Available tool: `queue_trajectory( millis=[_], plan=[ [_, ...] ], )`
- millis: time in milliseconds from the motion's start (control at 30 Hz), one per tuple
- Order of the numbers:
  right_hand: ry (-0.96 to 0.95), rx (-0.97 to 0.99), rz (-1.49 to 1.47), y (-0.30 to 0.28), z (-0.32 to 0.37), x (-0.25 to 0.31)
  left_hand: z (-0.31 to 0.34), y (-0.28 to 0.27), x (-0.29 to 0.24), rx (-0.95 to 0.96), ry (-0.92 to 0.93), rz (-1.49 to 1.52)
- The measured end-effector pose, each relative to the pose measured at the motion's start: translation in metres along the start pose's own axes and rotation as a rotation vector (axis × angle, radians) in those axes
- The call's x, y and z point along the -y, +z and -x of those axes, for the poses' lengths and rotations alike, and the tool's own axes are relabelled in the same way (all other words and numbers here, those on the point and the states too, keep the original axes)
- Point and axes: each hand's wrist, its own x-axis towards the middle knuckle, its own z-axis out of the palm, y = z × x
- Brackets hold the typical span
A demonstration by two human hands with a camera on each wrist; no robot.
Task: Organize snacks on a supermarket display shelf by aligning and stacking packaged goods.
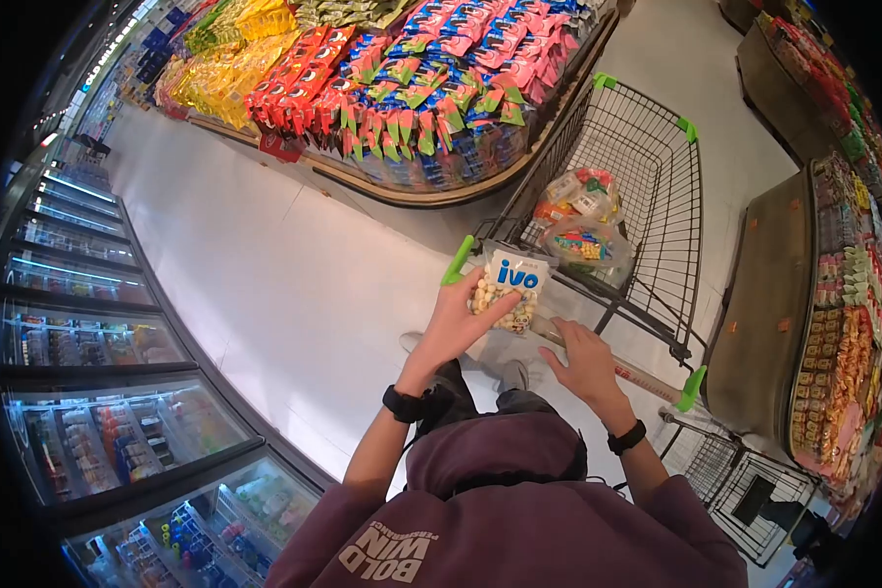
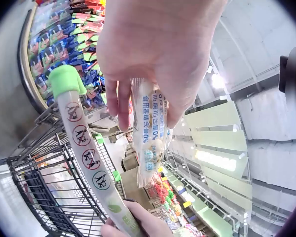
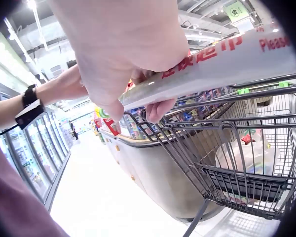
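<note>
In the head view my left hand (image 1: 451,321) holds a clear snack bag (image 1: 515,278) with a blue "ivo" label and small round pale pieces inside. The left wrist view shows the bag (image 2: 149,133) edge-on, between thumb and fingers, with blue printed characters. My right hand (image 1: 586,365) grips the handle (image 1: 647,380) of a shopping cart; from the right wrist, its fingers curl round the pale handle (image 3: 222,71) with red lettering. The cart's black wire basket (image 1: 661,211) stands ahead, holding plastic bags of colourful goods (image 1: 586,250).
A rounded display heaped with packaged snacks (image 1: 441,88) stands ahead, close beside the cart. Glass-topped freezer cases (image 1: 118,426) line the left. Snack shelves (image 1: 838,338) run along the right. Another wire cart (image 1: 759,490) is at the lower right, behind my right arm.
</note>
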Motion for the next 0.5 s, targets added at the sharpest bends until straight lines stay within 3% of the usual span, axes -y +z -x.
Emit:
queue_trajectory(
  millis=[100, 200, 333, 400, 433, 500],
  plan=[
    [-0.101, 0.150, -0.083, -0.024, 0.042, -0.010, 0.010, 0.026, -0.006, 0.035, -0.030, -0.120],
    [-0.261, 0.098, 0.072, -0.059, 0.084, -0.027, 0.025, 0.044, -0.023, 0.063, -0.106, -0.236],
    [0.102, -0.158, 0.224, -0.087, 0.149, -0.065, 0.039, 0.069, 0.014, 0.052, 0.132, -0.427],
    [0.201, -0.143, 0.181, -0.084, 0.183, -0.075, 0.055, 0.079, 0.019, 0.072, 0.161, -0.402],
    [0.245, -0.138, 0.164, -0.083, 0.197, -0.077, 0.066, 0.082, 0.018, 0.119, 0.042, -0.416],
    [0.203, -0.101, 0.193, -0.079, 0.216, -0.075, 0.090, 0.090, 0.030, 0.065, 0.117, -0.420]
  ],
)
